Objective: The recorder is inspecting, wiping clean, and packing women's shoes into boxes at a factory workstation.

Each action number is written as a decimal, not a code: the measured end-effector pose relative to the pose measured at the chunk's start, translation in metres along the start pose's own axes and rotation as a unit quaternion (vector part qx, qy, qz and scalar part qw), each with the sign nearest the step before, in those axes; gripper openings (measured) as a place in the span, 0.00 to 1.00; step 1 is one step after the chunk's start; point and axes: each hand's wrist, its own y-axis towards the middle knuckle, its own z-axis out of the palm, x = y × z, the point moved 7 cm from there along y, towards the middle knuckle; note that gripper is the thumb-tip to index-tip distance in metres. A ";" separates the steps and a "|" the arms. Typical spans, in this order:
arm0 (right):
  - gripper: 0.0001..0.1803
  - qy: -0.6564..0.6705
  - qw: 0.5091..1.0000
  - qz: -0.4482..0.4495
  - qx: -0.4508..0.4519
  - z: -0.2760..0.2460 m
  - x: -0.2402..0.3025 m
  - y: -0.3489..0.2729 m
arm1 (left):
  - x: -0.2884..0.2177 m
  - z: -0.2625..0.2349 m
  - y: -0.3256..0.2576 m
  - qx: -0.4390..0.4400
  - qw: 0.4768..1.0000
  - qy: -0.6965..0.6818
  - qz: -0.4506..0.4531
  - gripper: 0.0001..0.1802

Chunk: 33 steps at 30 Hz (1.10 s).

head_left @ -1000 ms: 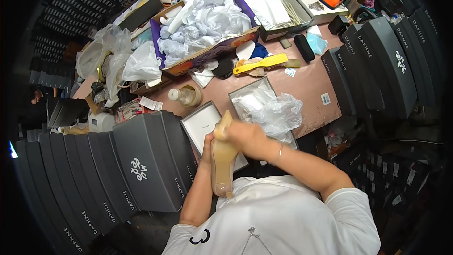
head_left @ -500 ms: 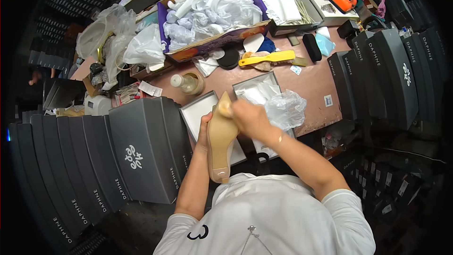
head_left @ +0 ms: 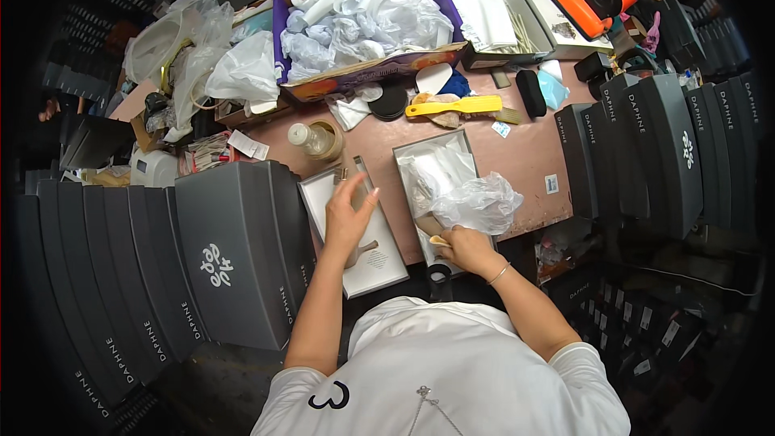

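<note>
Looks down into a crowded workroom, past dark grey shoeboxes [head_left: 234, 218] ranked at the left and right of the frame, onto a dull pink worktop [head_left: 529, 163]. Across the upper part, takes in a purple-edged carton [head_left: 379, 71] heaped with crumpled white tissue paper [head_left: 367, 24], and, at upper right, an orange-and-black device [head_left: 577, 10]. Includes, around the middle, a yellow-handled brush [head_left: 456, 106], a round black lid [head_left: 389, 102] and a clear bottle [head_left: 316, 142] with a pale cap.

At lower centre, places two shallow boxes side by side: a white-lined tray [head_left: 383, 270] on the left and, on the right, a grey box [head_left: 397, 163] holding white paper and a clear plastic bag [head_left: 484, 202].

Over the tray, shows the left grip [head_left: 345, 216] with fingers spread, close to what is probably a tan shoe [head_left: 362, 252], mostly hidden by hand and wrist; cannot tell whether touching. At the grey box's lower end, shows the right grip [head_left: 471, 250] pinching a yellow pad [head_left: 438, 241], just beside a tan form [head_left: 427, 224], perhaps a second shoe.

Seems, by judgement, to be handling shoes at the two boxes, pad in hand. Calls next for a light touch, clear of the loose bag.
</note>
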 end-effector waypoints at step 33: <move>0.11 -0.171 0.956 -0.238 0.003 -0.054 0.076 -0.018 | -0.007 0.065 0.019 0.264 0.963 0.059 0.013 0.09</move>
